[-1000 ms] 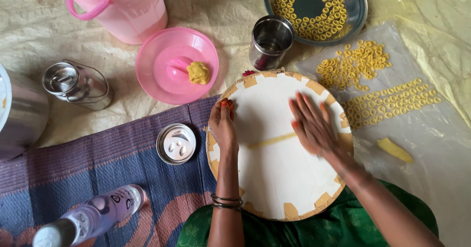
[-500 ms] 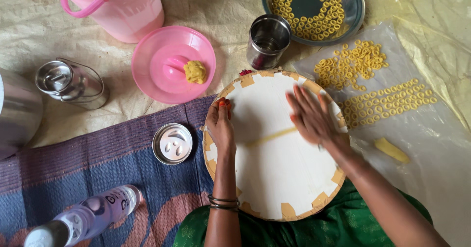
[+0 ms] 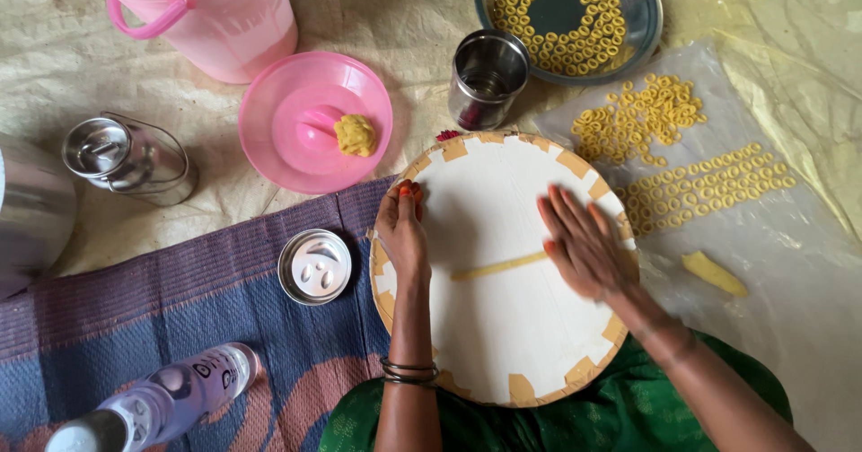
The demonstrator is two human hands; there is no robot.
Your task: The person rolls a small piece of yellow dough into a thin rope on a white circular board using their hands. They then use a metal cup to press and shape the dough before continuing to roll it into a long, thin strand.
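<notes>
A round white board (image 3: 503,326) with taped edges rests on my lap. My left hand (image 3: 401,232) grips its left rim, fingers curled over the edge. My right hand (image 3: 584,245) lies flat and open on the board's right side, palm pressing the end of a thin yellow strip of dough (image 3: 498,266) that stretches toward the board's middle. The hand is slightly blurred.
Several small yellow dough rings (image 3: 682,160) lie on clear plastic sheet (image 3: 790,263) at right, more in a steel plate (image 3: 646,3). A steel cup (image 3: 488,79), pink lid with dough lump (image 3: 356,134), pink jug (image 3: 215,12), steel tin (image 3: 126,157), small lid (image 3: 314,266), bottle (image 3: 171,398), dough piece (image 3: 713,272).
My right hand has slid toward the board's right and lower down, rolling the dough strip. My left hand stays on the rim.
</notes>
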